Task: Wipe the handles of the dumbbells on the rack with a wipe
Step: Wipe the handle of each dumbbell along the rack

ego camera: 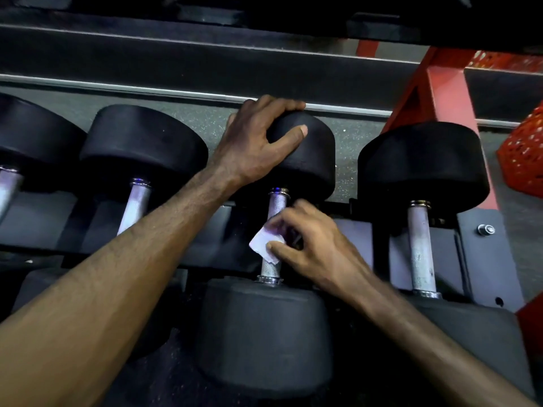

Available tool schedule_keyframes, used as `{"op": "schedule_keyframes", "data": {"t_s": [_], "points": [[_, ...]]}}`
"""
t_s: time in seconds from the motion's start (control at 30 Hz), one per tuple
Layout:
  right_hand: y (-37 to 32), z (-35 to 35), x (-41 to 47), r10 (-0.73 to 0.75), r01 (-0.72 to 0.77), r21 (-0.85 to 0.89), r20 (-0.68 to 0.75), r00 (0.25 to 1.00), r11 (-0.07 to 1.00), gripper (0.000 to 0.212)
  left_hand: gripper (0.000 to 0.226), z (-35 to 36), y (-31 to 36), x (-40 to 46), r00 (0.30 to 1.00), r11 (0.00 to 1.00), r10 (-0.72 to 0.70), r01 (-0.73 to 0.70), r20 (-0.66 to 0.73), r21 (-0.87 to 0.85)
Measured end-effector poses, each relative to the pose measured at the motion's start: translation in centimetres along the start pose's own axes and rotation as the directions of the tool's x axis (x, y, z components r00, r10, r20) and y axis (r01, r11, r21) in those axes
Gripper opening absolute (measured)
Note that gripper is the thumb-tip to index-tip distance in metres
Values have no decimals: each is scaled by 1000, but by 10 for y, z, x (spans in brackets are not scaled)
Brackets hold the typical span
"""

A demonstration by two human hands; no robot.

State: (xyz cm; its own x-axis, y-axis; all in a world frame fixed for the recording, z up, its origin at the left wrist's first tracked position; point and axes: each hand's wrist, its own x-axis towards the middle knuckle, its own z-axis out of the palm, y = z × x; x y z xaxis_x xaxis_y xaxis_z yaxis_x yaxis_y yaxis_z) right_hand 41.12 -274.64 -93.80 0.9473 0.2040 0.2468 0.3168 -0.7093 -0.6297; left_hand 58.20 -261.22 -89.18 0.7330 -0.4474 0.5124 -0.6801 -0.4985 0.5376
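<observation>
Several black dumbbells lie side by side on the dark rack (476,259), handles pointing toward me. My left hand (258,142) grips the far head (311,160) of the middle dumbbell, fingers curled over its top edge. My right hand (311,242) wraps round that dumbbell's knurled steel handle (276,204) and holds a small white wipe (266,242) against it at mid-length. The near head (264,333) sits below my hands. A neighbouring handle (420,248) on the right looks scuffed, and another handle (136,207) on the left is partly behind my left forearm.
A red rack upright (440,92) rises at the right, with a red perforated crate (526,154) beyond it. An upper shelf rail (176,92) crosses above the dumbbells. Speckled grey floor (211,124) shows between the far heads. A bolt (485,229) sits on the rack plate.
</observation>
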Motion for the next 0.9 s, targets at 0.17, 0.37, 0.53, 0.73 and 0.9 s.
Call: {"op": "schedule_keyframes", "data": {"t_s": [0.17,0.37,0.53,0.73,0.9], "points": [[10,-18,21,-351,384,-468,160,923,796,26,52,1,0,0,1000,1000,1,-1,-4,-6],[22,-15,19,-523,755,-425,547,654,499,46,52,0,0,0,1000,1000,-4,4,3,-7],[28,-16,32,-503,766,-493,578,642,412,48,52,0,1,0,1000,1000,-5,5,-4,-11],[25,-18,43,-520,815,-495,631,576,302,47,52,-1,1,1,1000,1000,1,-1,-1,-2],[16,-8,35,-510,816,-492,640,575,302,43,52,-3,2,-1,1000,1000,-4,4,1,2]]}}
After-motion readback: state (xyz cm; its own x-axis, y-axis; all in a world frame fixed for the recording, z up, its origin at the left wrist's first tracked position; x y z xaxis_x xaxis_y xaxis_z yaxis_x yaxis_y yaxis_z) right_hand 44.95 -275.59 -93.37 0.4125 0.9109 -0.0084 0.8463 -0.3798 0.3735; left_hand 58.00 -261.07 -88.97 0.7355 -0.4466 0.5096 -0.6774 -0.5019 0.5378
